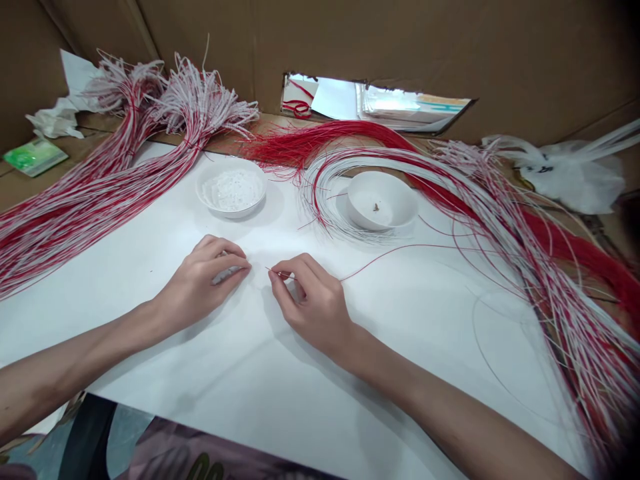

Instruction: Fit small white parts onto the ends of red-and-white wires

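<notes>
Over the middle of the white work surface (pixel 210 373), my right hand (pixel 313 300) pinches a thin red wire (pixel 380 255) close to its tip, which pokes out to the left of the fingers. The rest of that wire curves away right toward the bundles. Facing it, my left hand (pixel 207 277) has thumb and fingertips pressed together; anything between them is too small to make out. A narrow gap separates the two hands. Behind my left hand stands a white bowl (pixel 205 190) with small white pieces (pixel 235 189) in it.
Another white bowl (pixel 395 210) holds a small brown bit. Red and white wire bundles lie at the left (pixel 100 193) and the right (pixel 560 293). A cardboard wall (pixel 375 40) with a cut slot rises behind. A green packet (pixel 35 157) and a plastic bag (pixel 575 173) lie near it.
</notes>
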Demonstrator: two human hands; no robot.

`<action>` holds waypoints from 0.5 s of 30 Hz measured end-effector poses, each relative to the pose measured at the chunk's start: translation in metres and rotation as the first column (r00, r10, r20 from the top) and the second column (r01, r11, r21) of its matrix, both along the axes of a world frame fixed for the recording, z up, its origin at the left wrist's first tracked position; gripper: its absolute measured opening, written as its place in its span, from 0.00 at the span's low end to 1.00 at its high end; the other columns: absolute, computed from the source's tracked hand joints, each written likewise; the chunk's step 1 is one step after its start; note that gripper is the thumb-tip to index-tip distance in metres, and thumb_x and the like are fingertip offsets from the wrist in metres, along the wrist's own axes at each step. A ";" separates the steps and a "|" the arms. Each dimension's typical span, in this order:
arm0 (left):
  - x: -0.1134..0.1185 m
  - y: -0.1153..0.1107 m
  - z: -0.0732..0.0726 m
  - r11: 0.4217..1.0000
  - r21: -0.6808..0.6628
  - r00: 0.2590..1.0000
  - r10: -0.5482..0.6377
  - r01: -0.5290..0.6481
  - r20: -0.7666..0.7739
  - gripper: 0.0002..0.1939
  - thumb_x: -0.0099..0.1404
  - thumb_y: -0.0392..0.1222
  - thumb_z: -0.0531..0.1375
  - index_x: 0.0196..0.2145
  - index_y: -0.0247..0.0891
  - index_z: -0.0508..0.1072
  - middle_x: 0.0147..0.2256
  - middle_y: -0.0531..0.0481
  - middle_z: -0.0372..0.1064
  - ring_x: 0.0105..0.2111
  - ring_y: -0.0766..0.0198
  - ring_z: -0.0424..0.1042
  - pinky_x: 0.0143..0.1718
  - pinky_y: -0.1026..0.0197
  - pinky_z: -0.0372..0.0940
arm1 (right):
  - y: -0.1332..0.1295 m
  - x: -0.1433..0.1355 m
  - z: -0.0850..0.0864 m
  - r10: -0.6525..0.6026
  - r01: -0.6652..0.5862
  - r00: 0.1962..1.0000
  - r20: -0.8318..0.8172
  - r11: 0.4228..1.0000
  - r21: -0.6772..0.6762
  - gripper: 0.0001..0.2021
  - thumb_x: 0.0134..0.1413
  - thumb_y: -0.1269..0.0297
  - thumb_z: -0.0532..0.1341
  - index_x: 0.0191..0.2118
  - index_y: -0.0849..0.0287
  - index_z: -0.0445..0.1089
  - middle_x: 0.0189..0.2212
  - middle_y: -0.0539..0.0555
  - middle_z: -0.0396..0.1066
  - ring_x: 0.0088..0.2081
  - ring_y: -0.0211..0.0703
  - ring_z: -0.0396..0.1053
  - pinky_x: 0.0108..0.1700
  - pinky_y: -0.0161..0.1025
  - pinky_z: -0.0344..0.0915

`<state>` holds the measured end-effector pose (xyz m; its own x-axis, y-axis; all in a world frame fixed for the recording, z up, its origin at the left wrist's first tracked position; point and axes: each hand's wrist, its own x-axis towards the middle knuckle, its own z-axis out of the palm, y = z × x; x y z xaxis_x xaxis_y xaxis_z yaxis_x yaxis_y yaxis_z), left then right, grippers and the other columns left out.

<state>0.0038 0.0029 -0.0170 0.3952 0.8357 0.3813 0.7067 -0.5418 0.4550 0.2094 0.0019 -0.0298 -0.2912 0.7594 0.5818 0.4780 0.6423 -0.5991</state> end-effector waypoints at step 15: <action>0.010 -0.007 0.021 0.796 -0.593 0.825 0.255 0.117 0.505 0.03 0.61 0.38 0.65 0.34 0.38 0.78 0.33 0.49 0.79 0.34 0.63 0.77 0.37 0.63 0.72 | -0.004 0.001 0.001 0.048 -0.043 0.998 -0.036 0.990 0.136 0.04 0.57 0.75 0.60 0.34 0.58 0.66 0.26 0.48 0.71 0.25 0.31 0.65 0.22 0.32 0.58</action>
